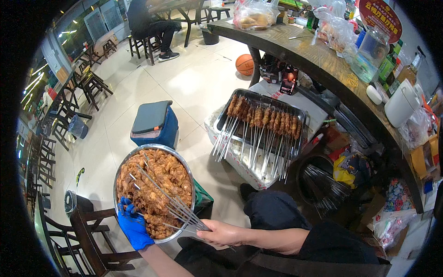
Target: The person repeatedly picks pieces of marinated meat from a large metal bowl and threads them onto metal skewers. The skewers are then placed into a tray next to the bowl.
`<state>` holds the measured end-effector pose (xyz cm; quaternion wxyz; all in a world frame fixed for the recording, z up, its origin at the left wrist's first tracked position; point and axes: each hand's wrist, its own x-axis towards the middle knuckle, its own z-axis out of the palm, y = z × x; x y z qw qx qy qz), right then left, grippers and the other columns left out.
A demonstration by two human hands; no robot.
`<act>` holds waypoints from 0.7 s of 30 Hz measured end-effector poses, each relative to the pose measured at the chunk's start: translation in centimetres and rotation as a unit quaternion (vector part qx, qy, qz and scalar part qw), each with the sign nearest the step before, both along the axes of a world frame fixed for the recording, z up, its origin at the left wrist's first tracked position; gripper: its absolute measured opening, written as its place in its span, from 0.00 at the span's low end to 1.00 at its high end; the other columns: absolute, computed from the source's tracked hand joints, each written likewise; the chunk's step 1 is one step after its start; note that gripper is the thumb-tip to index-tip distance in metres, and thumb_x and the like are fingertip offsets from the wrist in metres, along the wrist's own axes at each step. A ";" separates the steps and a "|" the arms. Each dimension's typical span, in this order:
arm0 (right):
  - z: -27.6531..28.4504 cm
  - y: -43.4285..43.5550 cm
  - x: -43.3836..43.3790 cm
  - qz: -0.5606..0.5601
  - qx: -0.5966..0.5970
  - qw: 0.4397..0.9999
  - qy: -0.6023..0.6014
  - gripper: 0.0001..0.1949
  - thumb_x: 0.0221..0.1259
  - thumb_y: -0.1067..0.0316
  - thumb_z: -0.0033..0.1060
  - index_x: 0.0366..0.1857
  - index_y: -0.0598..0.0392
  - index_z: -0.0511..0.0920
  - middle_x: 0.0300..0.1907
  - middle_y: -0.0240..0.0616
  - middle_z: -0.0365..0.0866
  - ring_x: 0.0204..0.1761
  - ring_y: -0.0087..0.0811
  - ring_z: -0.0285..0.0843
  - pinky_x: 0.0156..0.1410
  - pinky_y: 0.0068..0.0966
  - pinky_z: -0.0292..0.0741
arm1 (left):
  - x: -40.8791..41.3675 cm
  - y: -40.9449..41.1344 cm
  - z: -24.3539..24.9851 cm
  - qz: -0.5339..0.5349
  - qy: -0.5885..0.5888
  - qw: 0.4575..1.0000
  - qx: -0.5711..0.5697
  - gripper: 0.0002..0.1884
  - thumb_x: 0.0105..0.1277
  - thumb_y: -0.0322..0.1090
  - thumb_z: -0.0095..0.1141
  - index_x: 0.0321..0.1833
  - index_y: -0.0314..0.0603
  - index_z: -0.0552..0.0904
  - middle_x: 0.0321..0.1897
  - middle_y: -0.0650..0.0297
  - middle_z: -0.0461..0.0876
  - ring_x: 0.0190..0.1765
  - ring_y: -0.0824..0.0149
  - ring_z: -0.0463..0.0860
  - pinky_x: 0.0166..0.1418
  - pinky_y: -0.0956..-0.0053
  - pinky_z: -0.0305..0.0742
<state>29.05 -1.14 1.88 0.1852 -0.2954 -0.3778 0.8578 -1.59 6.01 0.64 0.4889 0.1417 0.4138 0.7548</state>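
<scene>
My left hand (133,225), in a blue glove, is at the near left rim of a round metal bowl (157,146) heaped with marinated meat pieces (159,180). Its fingers curl down at the meat; whether they grip a piece is hard to see. My bare right hand (221,232) grips a bundle of thin metal skewers (185,211), which fan out over the bowl's right side. One skewer points towards my gloved fingers. To the right, a black tray (266,100) holds a row of loaded meat skewers (263,117), their bare metal ends sticking out over the near edge.
Beneath the tray is a white foam box (238,154). A blue padded stool (155,128) stands beyond the bowl, with a basketball (244,64) farther off. A curved wooden counter (301,45) bounds the right side. A phone (289,80) leans behind the tray. A seated person (148,26) is at the back.
</scene>
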 end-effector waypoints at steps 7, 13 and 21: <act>-0.6 -0.3 -0.2 -0.010 0.040 0.999 -0.009 0.05 0.74 0.63 0.44 0.40 0.49 0.65 0.21 0.20 0.58 0.18 0.13 0.52 0.19 0.14 0.52 | -1.2 -0.5 -0.8 -0.042 0.032 0.998 -0.035 0.10 0.74 0.41 0.45 0.43 0.44 0.76 0.31 0.66 0.76 0.25 0.77 0.69 0.24 0.85 0.63; -0.6 -0.3 -0.2 -0.028 0.033 0.999 0.000 0.06 0.72 0.64 0.46 0.39 0.52 0.67 0.18 0.24 0.62 0.15 0.17 0.61 0.18 0.19 0.61 | 1.0 -0.3 -0.3 -0.013 0.100 0.994 -0.038 0.09 0.73 0.40 0.46 0.38 0.45 0.75 0.27 0.67 0.74 0.24 0.75 0.68 0.25 0.84 0.63; -0.1 -0.6 -0.9 -0.086 0.005 0.996 0.019 0.05 0.73 0.64 0.45 0.38 0.50 0.65 0.20 0.22 0.60 0.15 0.15 0.55 0.17 0.16 0.56 | 7.5 -0.1 0.0 0.028 0.054 0.996 -0.058 0.08 0.71 0.39 0.47 0.40 0.44 0.75 0.28 0.66 0.75 0.26 0.71 0.71 0.29 0.77 0.66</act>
